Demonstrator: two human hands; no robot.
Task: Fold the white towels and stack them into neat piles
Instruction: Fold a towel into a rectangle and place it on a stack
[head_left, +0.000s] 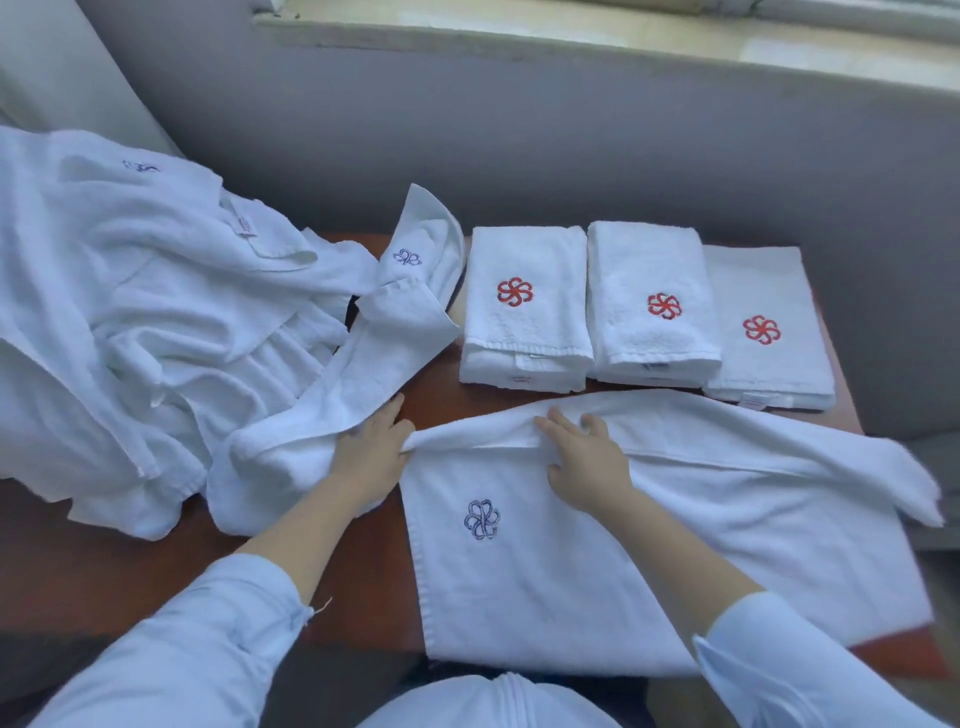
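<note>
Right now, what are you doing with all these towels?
A person is folding a white towel with a blue logo on the table. The left hand pinches the fold's corner while the right hand presses flat on it. Three folded piles with red logos sit behind; an unfolded heap waits on the left.

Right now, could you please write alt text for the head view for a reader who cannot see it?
A person's left hand holds the far edge of a blue-logo towel being folded on a wooden table while the right hand presses it flat. Behind sit three red-logo towel piles, with an unfolded heap on the left.
</note>
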